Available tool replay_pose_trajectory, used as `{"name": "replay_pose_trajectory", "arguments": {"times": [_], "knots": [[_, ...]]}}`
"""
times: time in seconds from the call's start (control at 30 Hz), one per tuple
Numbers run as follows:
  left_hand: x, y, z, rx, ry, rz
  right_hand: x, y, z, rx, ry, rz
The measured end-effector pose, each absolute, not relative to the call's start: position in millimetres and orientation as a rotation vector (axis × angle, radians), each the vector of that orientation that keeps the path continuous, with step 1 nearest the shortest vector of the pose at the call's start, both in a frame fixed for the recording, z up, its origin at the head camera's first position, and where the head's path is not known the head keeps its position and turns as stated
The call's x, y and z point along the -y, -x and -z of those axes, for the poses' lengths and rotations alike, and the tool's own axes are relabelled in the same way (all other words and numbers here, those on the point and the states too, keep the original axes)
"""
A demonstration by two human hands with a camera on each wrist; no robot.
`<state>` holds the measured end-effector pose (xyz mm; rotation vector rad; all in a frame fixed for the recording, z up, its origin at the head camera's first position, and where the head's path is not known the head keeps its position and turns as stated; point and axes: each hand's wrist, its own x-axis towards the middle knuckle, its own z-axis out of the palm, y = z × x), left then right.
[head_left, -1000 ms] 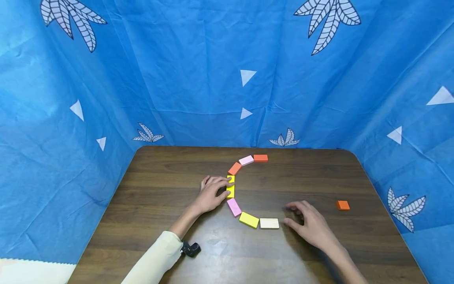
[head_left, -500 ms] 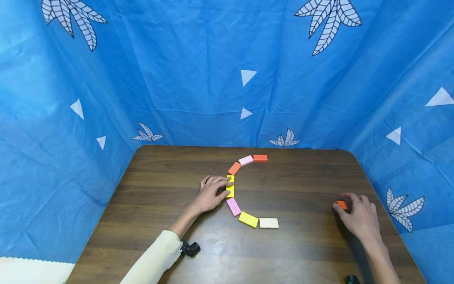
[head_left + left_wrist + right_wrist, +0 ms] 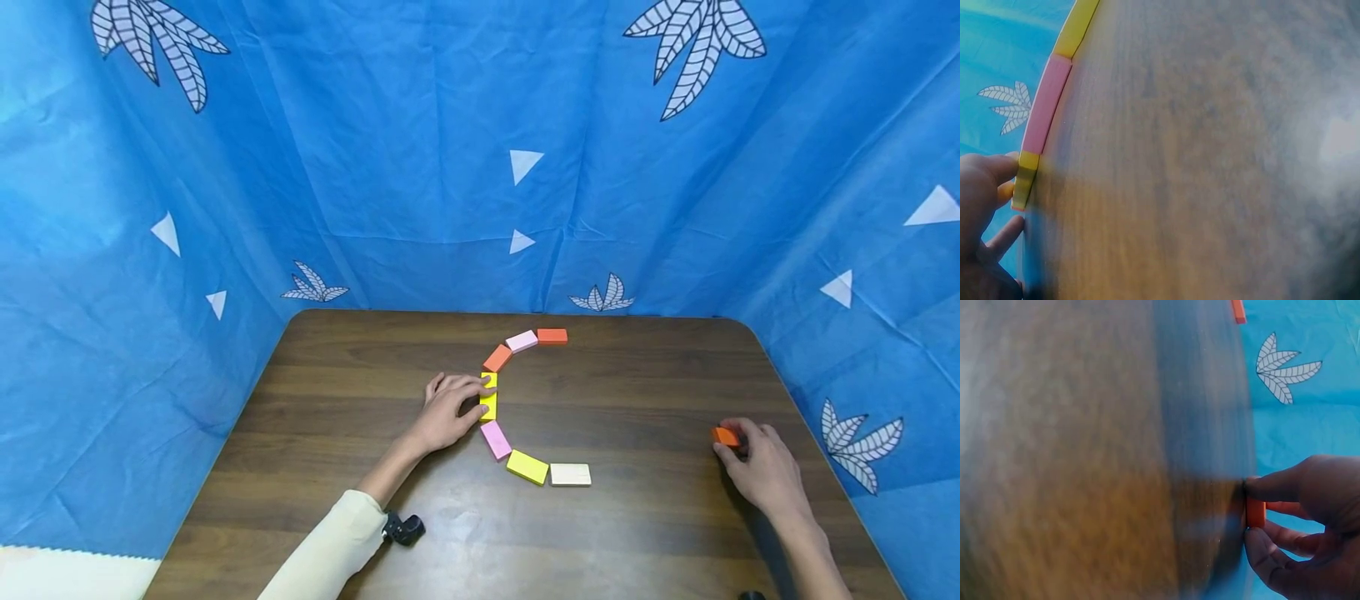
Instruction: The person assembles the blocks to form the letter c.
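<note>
On the wooden table, my left hand (image 3: 446, 412) rests its thumb and fingertips on a yellow block (image 3: 489, 407) in a curved row of flat blocks. Just below it the row runs on with a pink block (image 3: 496, 440), then another yellow block (image 3: 528, 467) and a cream block (image 3: 571, 475). Above come an orange block (image 3: 498, 358), a pale pink block (image 3: 522, 341) and a red block (image 3: 552, 336). Far to the right, my right hand (image 3: 765, 471) pinches a separate orange block (image 3: 1255, 514) between thumb and fingers, low at the tabletop.
The brown wooden table (image 3: 637, 392) is enclosed by blue patterned cloth (image 3: 405, 167) at the back and both sides. A black strap-on device (image 3: 405, 529) sits at my left wrist.
My right hand has moved right from beside the cream block to the separate orange block, and its fingers have closed on it. My left hand has stayed on the yellow block.
</note>
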<state>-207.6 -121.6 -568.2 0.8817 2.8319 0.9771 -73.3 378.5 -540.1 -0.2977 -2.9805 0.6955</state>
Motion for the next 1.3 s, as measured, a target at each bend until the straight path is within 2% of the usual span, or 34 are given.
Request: {"name": "replay_pose_trajectory", "arguments": {"times": [0.4, 1.3], "knots": [[121.2, 208.8, 569.1, -2.828, -0.899, -1.006, -371.6, 71.6, 540.9, 2.936, 0.264, -0.72], [121.8, 207.5, 570.0, -2.82, -0.893, -0.985, -293.1, 64.8, 531.4, 2.99, 0.011, -0.924]]}}
